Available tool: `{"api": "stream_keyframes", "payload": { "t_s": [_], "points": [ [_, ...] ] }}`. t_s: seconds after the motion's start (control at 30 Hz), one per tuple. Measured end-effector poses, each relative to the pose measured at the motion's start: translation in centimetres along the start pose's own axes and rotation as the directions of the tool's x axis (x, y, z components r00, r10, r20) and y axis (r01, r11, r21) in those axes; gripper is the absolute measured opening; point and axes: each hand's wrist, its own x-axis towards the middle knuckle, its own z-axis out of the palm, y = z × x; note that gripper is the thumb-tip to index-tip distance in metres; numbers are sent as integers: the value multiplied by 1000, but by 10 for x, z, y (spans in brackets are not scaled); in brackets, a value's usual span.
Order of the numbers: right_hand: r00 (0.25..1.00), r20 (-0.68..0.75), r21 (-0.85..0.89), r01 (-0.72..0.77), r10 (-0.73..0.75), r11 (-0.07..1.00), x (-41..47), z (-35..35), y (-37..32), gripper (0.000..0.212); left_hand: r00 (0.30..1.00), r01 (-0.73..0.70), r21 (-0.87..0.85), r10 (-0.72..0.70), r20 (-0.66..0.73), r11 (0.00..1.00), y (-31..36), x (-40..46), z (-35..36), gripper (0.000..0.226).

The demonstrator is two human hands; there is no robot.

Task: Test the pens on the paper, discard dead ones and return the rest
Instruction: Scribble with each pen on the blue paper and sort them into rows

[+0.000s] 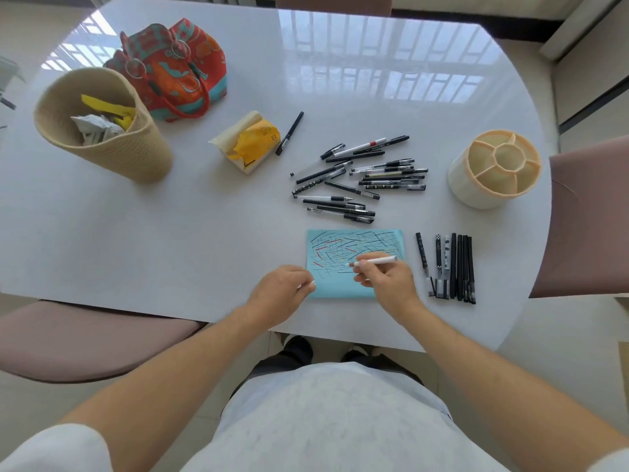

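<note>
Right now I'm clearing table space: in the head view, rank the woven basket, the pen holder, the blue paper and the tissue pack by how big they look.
Largest to smallest:
1. woven basket
2. blue paper and pen holder: they look alike, and the hands hide part of the paper, so unranked
3. tissue pack
</note>
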Motion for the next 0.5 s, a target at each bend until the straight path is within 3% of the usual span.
{"api": "stream_keyframes", "payload": {
  "t_s": [0.27, 0.5],
  "points": [
    [983, 80, -400, 182, -164, 898, 0, 23, 18, 11, 995, -36, 74, 29, 91, 997, 1, 2, 16, 27],
    [980, 88, -547, 198, -179, 814, 1, 20, 14, 11, 996, -23, 57, 18, 86, 998, 0, 2, 14, 26]
  ]
}}
